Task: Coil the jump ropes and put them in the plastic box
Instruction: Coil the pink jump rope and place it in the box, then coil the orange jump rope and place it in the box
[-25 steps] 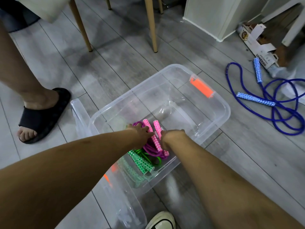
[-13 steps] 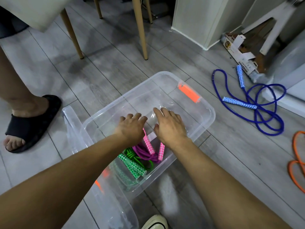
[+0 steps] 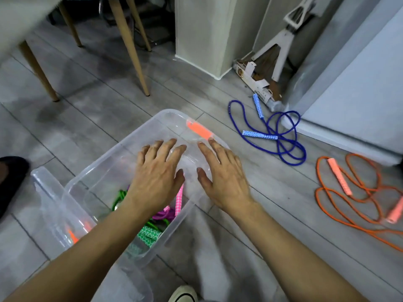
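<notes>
A clear plastic box (image 3: 139, 136) with an orange latch (image 3: 199, 130) stands on the grey floor. Inside its near end lie a coiled pink jump rope (image 3: 179, 199) and a coiled green jump rope (image 3: 150, 233). My left hand (image 3: 156, 177) and my right hand (image 3: 222, 173) hover above the box, palms down, fingers spread, holding nothing. A blue jump rope (image 3: 270, 134) lies loose on the floor to the right of the box. An orange jump rope (image 3: 349, 192) sprawls further right.
The box's clear lid (image 3: 50, 205) leans against its left side. Wooden chair legs (image 3: 133, 53) stand behind the box. A cardboard piece (image 3: 253, 83) and a white frame (image 3: 281, 44) lie by the wall. A black slipper (image 3: 11, 179) is at left, a shoe tip (image 3: 183, 294) below.
Both hands have let go of the pink rope, risen out of the box and spread open. The view has swung right, bringing the orange rope into sight.
</notes>
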`<move>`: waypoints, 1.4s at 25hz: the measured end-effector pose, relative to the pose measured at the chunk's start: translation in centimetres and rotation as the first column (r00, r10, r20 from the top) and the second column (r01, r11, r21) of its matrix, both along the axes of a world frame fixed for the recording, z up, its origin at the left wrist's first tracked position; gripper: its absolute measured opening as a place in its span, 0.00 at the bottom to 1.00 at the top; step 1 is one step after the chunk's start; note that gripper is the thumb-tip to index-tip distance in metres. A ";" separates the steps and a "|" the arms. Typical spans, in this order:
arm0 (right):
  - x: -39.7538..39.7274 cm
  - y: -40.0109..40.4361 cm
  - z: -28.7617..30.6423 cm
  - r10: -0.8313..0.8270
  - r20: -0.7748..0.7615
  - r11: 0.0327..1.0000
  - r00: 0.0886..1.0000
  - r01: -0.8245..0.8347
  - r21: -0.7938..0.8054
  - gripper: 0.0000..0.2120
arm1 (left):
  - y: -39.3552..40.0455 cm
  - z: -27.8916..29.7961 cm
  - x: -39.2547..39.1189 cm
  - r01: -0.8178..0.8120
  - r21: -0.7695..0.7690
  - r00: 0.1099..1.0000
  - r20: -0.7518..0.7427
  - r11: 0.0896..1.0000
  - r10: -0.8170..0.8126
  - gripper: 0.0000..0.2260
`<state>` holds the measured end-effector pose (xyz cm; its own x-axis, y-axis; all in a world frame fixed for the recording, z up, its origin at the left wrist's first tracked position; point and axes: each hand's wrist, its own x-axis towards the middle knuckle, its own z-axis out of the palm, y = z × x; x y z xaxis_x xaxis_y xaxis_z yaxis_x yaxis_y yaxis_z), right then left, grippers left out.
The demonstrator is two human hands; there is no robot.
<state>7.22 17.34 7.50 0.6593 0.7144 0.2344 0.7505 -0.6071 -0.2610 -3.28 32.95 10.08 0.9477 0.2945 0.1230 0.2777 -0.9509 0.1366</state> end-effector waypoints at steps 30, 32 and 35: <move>8.7 -42.1 -9.2 -0.572 -0.162 0.787 0.804 0.483 -0.383 0.30 | -32.2 -3.9 18.5 0.723 -0.008 0.687 -0.100 0.691 -0.720 0.22; 10.4 -44.2 -11.4 -0.617 -0.154 0.756 0.772 0.528 -0.387 0.29 | -33.5 -5.7 19.9 0.740 -0.030 0.663 -0.131 0.672 -0.737 0.23; 13.6 -47.5 -14.6 -0.686 -0.130 0.697 0.716 0.594 -0.402 0.26 | -35.1 -8.1 21.7 0.772 -0.049 0.617 -0.187 0.634 -0.765 0.23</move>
<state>20.81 -30.11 -7.06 0.9825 0.0949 -0.1604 0.0812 -0.9926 -0.0901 18.38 -2.18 2.00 0.8308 -0.5520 -0.0712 -0.5412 -0.8310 0.1281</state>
